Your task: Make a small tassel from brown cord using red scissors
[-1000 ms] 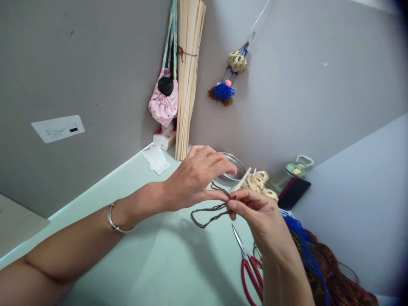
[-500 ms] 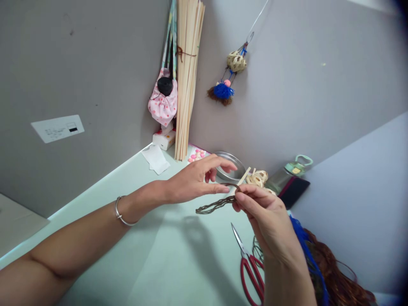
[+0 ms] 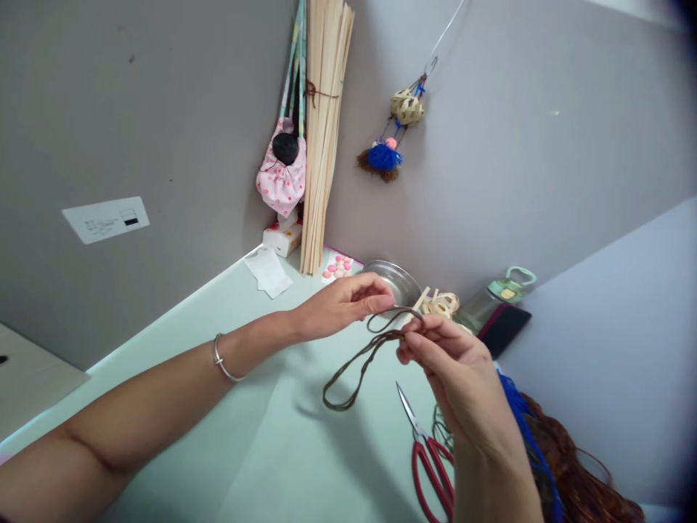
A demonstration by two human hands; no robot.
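Note:
A looped dark brown cord [image 3: 364, 378] hangs above the table, pinched between the thumb and fingers of my right hand [image 3: 449, 359]. Its long loop droops down to the left. A smaller bend of the same cord runs up to my left hand [image 3: 359, 298], where thumb and forefinger close on it. Below my right hand, red-handled scissors [image 3: 431, 465] lie on the table with the blades pointing away. A bit of dark cord [image 3: 442, 428] lies beside them, partly covered by my right wrist.
Behind my hands are a round metal bowl [image 3: 400, 280], curled pale strips [image 3: 443, 303], a bottle [image 3: 493, 294] and a dark phone-like slab [image 3: 504, 330]. Blue and brown fibre [image 3: 566, 457] lies at right. A bundle of flat sticks [image 3: 325, 145] stands in the corner. A woven ball ornament [image 3: 407, 107] hangs nearby.
My left thumb and fingers, apart before, have closed on the cord. The long loop has opened wider and hangs lower. My right hand keeps its pinch in nearly the same place.

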